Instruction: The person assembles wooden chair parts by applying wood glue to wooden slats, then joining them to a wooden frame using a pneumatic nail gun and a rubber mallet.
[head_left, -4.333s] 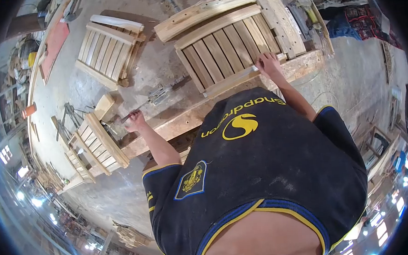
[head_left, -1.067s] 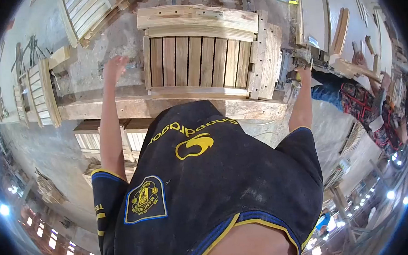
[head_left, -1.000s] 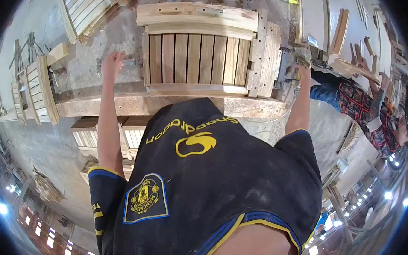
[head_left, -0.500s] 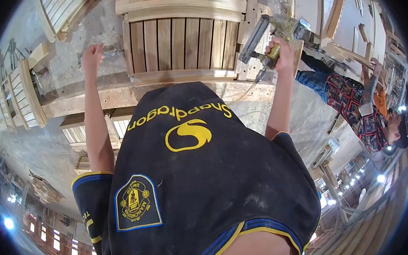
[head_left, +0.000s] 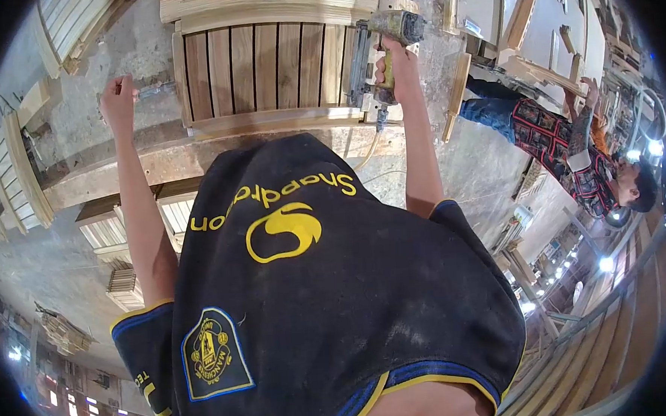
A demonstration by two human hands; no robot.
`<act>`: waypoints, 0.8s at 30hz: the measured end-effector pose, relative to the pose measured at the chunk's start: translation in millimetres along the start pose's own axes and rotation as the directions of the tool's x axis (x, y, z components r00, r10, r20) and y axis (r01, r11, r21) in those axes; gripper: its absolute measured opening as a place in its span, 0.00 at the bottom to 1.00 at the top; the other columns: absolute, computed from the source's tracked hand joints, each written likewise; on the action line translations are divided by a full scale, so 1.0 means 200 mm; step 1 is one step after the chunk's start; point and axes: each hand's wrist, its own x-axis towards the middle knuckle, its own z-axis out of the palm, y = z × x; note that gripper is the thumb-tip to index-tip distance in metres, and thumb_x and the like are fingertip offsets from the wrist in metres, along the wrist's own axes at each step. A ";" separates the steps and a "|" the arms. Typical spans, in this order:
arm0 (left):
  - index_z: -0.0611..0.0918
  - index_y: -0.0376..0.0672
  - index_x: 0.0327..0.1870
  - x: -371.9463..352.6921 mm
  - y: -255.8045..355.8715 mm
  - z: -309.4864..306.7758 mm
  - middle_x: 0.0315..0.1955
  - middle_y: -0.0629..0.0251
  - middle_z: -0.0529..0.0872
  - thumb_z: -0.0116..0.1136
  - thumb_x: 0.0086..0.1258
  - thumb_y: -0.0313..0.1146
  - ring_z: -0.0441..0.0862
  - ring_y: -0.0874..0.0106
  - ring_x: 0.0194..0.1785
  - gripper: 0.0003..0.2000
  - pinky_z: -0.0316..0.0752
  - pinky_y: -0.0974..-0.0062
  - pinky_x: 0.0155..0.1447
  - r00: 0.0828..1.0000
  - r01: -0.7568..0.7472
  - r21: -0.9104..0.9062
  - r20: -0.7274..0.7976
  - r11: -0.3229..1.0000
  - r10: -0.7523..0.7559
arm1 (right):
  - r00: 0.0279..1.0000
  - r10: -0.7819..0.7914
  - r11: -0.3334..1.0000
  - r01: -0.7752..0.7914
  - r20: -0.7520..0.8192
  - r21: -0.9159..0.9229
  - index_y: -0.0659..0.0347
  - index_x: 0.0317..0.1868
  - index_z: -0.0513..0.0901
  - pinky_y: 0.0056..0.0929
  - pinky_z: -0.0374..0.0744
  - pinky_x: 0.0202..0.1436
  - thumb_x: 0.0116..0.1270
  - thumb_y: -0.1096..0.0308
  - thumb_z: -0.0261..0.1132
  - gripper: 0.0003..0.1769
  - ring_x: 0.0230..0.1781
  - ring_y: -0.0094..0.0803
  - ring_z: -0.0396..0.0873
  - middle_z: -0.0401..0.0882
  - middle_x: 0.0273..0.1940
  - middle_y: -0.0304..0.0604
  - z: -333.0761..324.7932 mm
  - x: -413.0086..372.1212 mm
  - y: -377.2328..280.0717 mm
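My left hand (head_left: 118, 106) is raised over the worn workbench (head_left: 142, 159), left of a slatted wooden panel (head_left: 265, 68). Its fingers are curled together; whatever they hold, if anything, cannot be made out. My right hand (head_left: 403, 72) is wrapped round the handle of a nail gun (head_left: 397, 28). The gun's long magazine lies over the panel's right end, and a hose runs from its handle toward me. The panel has parallel slats between thicker rails. Whether the gun's tip touches the wood is unclear.
Slatted wooden pieces (head_left: 16, 175) lie at the far left, with more slatted panels (head_left: 107, 231) below the bench edge. To the right, another person (head_left: 548, 140) in a patterned shirt has hands near wood pieces (head_left: 540, 73). A narrow board (head_left: 457, 96) stands between us.
My right hand has brought the nail gun left, nearer the panel, and turned it more upright. The view has shifted, and my left hand stays raised with curled fingers.
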 end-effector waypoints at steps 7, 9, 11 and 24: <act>0.85 0.41 0.38 -0.02 0.00 0.00 0.21 0.67 0.84 0.57 0.64 0.45 0.79 0.78 0.24 0.15 0.72 0.78 0.34 0.999 -0.008 0.061 -0.043 0.998 0.011 | 0.998 -0.032 0.994 0.025 -0.063 -0.106 0.61 0.32 0.75 0.29 0.68 0.15 0.64 0.59 0.62 0.13 0.10 0.29 0.69 0.70 0.15 0.40 0.03 0.00 0.03; 0.85 0.41 0.38 -0.01 -0.01 0.00 0.21 0.67 0.84 0.58 0.64 0.44 0.79 0.78 0.24 0.15 0.72 0.78 0.34 0.999 0.000 0.047 -0.033 0.999 0.001 | 0.996 -0.038 0.991 0.027 -0.080 -0.129 0.61 0.32 0.75 0.29 0.68 0.15 0.64 0.59 0.62 0.13 0.10 0.30 0.69 0.70 0.15 0.40 0.06 -0.01 0.03; 0.85 0.41 0.38 -0.01 -0.01 0.00 0.21 0.67 0.84 0.58 0.64 0.44 0.80 0.78 0.24 0.14 0.73 0.78 0.34 1.000 0.008 0.033 -0.029 0.999 -0.007 | 0.988 -0.108 0.990 0.096 -0.110 -0.106 0.63 0.32 0.77 0.28 0.65 0.14 0.65 0.63 0.62 0.11 0.10 0.27 0.64 0.68 0.15 0.38 0.09 -0.01 0.04; 0.85 0.44 0.38 -0.02 -0.01 0.02 0.25 0.66 0.86 0.59 0.62 0.48 0.83 0.72 0.30 0.16 0.75 0.74 0.38 0.997 -0.035 0.048 -0.074 0.998 0.038 | 0.996 -0.039 0.975 0.056 0.084 -0.216 0.65 0.33 0.77 0.28 0.63 0.13 0.62 0.62 0.62 0.13 0.10 0.27 0.65 0.67 0.15 0.38 0.39 -0.07 0.00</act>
